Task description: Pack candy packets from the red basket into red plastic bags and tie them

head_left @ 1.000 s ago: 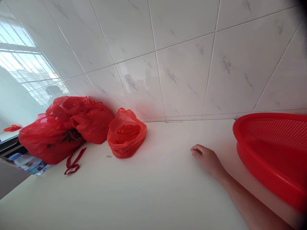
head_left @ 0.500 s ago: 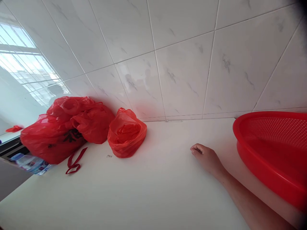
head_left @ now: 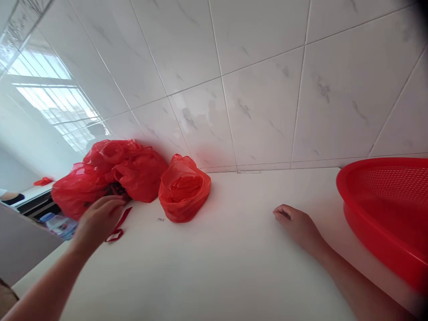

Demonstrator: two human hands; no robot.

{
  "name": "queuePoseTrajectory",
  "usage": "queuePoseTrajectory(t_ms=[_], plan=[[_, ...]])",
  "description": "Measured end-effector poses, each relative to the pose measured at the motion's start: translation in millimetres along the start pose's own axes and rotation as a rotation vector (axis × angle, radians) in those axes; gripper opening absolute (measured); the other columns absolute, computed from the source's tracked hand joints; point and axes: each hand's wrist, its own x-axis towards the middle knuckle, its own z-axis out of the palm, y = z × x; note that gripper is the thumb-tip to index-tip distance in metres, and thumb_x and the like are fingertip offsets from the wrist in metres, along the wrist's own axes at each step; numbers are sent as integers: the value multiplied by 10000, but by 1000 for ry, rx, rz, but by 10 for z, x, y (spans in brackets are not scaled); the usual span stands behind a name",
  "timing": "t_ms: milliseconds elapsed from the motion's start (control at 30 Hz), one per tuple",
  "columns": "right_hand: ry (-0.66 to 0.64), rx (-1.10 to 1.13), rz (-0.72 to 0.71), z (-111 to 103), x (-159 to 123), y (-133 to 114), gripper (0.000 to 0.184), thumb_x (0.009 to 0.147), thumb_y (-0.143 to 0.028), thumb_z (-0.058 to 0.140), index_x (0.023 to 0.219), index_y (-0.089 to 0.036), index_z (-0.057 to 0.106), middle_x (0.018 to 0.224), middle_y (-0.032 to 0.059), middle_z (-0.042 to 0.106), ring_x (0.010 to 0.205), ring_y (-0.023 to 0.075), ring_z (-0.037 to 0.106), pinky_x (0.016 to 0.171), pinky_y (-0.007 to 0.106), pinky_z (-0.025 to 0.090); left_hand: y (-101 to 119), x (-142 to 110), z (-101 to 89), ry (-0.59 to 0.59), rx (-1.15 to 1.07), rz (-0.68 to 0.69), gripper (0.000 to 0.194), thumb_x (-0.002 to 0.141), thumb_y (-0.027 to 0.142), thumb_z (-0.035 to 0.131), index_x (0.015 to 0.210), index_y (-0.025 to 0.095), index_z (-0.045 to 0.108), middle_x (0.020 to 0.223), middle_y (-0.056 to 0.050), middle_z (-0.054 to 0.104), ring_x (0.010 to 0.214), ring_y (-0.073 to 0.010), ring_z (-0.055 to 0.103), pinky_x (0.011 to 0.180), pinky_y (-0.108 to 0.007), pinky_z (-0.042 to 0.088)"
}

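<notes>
My left hand (head_left: 102,218) reaches in from the lower left, in front of a pile of red plastic bags (head_left: 140,176) against the tiled wall. It covers part of a dark red strap (head_left: 115,234) lying on the white surface; the undersides of its fingers are hidden and slightly blurred, so a grip cannot be made out. My right hand (head_left: 296,223) rests on the surface, its fingers loosely curled with nothing visible in them. Between the hands stands a red plastic bag (head_left: 183,200) with its mouth open and crumpled red plastic inside.
A large red perforated basket (head_left: 368,223) stands at the right edge. A clear plastic bottle (head_left: 60,225) lies at the left, partly behind my left hand. Part of another person's arm (head_left: 11,196) shows at the far left. White marbled tiles (head_left: 261,102) back the surface.
My left hand has come into view from the lower left and reached the red bags and the strap. The view has shifted slightly left; my right hand stays curled on the surface.
</notes>
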Motion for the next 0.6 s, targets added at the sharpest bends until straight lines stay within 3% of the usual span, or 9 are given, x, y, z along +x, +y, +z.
queuePoseTrajectory(t_ms=[100,267,433,600], plan=[[-14,-11,-4,10,39,45,232,792,-427,426,730,-245,557,698,-8,583,617,166,503,503,261,350,300,321,356,-35,-42,125,193,842,308,440,921,236,600,1101,31,592,1032,-159,549,955,-283,414],[-34,-9,-4,19,87,91,228,804,-426,427,729,-247,546,702,-6,574,625,169,502,507,264,338,780,766,937,-157,-164,44,274,843,217,433,1048,190,612,1175,-56,590,1071,-178,552,958,-274,415],[-35,54,3,4,70,48,222,810,-426,430,730,-246,532,680,-15,534,590,151,454,483,253,303,884,1078,1388,-262,-162,-80,252,851,198,484,1073,159,596,1125,-85,621,1051,-196,567,932,-340,428],[-39,101,26,-6,54,14,210,809,-406,428,704,-243,511,651,-26,496,575,137,418,476,240,285,903,1076,1547,-379,-147,-162,386,844,342,536,1145,100,520,989,-98,640,869,-218,609,724,-316,453]])
